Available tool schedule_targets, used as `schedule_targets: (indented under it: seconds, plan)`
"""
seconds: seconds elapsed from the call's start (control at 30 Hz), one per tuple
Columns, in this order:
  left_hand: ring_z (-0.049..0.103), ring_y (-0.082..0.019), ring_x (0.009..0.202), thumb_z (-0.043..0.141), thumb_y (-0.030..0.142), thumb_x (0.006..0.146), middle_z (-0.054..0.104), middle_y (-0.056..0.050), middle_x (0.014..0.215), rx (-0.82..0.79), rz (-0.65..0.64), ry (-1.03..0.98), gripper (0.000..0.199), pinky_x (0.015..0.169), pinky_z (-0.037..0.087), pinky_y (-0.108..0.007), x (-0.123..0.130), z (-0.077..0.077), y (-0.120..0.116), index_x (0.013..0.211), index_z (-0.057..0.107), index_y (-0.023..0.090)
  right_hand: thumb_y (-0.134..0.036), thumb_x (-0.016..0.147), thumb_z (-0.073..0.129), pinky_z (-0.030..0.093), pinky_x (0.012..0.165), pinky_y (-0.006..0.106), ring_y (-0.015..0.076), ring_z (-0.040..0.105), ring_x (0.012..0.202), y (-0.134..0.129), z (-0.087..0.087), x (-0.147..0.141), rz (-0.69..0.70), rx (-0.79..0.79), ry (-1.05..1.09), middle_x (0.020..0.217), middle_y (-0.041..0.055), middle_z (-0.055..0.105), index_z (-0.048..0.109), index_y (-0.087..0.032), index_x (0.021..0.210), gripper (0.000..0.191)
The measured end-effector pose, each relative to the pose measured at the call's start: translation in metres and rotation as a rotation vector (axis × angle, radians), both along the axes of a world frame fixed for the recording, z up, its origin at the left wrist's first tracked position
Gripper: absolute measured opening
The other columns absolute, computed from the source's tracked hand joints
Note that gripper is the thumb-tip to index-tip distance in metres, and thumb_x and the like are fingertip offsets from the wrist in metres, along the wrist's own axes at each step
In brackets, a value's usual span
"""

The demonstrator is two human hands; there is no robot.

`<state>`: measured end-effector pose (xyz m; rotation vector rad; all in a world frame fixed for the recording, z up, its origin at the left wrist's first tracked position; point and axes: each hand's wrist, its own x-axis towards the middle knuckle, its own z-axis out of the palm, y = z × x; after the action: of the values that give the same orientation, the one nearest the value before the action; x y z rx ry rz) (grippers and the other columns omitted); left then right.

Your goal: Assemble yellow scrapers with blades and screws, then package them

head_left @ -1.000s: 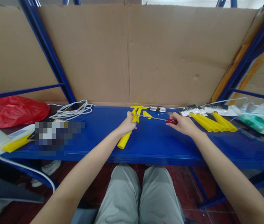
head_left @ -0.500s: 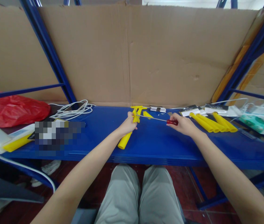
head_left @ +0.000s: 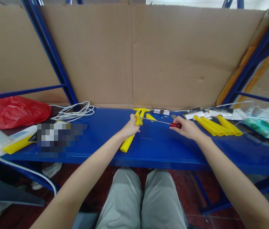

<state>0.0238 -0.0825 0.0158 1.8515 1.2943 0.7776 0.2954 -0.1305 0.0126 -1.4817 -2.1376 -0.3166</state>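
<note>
Left hand: fingers wrapped around a yellow tool, tubular handle slanting down toward the front edge of the bench, flared yellow head standing above the grip. Right hand: closed on the red handle of a screwdriver, its thin metal shaft lying almost level and pointing left, the tip at the yellow head; whether it sits in a screw is too small to tell. Both items held over the middle of a blue bench, between the two forearms. Just behind the shaft: one yellow triangular piece, lying flat. Beyond the left hand, near the back edge: one further yellow piece. Beside it to the right: a small pile of white strips with dark bands, a few tiny pale bits in front. Right of the right hand: a row of yellow tubes lying side by side, with black-and-white cards at their far ends; farther right, a green-and-white packet. Left part of the bench: a coiled white cable, a pixelated patch, a yellow cylinder, and a red plastic bag. Backing: upright cardboard.
</note>
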Motion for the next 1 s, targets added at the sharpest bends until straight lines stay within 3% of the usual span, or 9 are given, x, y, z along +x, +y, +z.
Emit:
schedule_targets:
  seconds: [0.27,0.53,0.77,1.0]
  plan:
    - [0.048,-0.006,0.046,0.041,0.005,0.08,0.055,-0.002,0.081,0.002,0.014,0.003,0.034,0.038,0.033,-0.015,-0.0002,-0.0015,0.0015,0.104,0.023,0.02,-0.039,0.085,0.048,0.041,0.055,0.026,0.0177,0.061,0.062,-0.0044,0.0035,-0.0036,0.051,-0.037,-0.026,0.076,0.0056,0.068,0.059,-0.021,0.085,0.021]
    - [0.048,-0.007,0.046,0.04,0.006,0.08,0.054,-0.003,0.083,-0.017,-0.002,-0.009,0.031,0.036,0.031,-0.015,0.0004,0.0022,-0.0032,0.103,0.024,0.02,-0.035,0.079,0.056,0.039,0.052,0.025,0.0176,0.061,0.06,-0.002,0.0013,-0.0012,-0.005,-0.016,-0.016,0.074,0.0036,0.067,0.053,-0.022,0.082,0.014]
    - [0.05,-0.006,0.049,0.041,0.006,0.08,0.056,-0.003,0.085,-0.021,0.003,-0.023,0.033,0.038,0.032,-0.015,0.0003,0.0009,-0.001,0.105,0.024,0.02,-0.039,0.085,0.047,0.043,0.056,0.028,0.0192,0.062,0.065,-0.0029,0.0018,-0.0033,0.032,-0.075,-0.037,0.079,0.0065,0.069,0.06,-0.021,0.089,0.023]
    - [0.052,-0.007,0.05,0.04,0.005,0.079,0.056,-0.006,0.09,-0.005,-0.02,-0.034,0.036,0.037,0.033,-0.016,-0.0002,-0.0026,0.0019,0.108,0.024,0.019,-0.036,0.078,0.058,0.043,0.055,0.027,0.0196,0.063,0.065,-0.0007,-0.0016,-0.001,0.001,-0.034,0.014,0.079,0.005,0.068,0.052,-0.022,0.087,0.018]
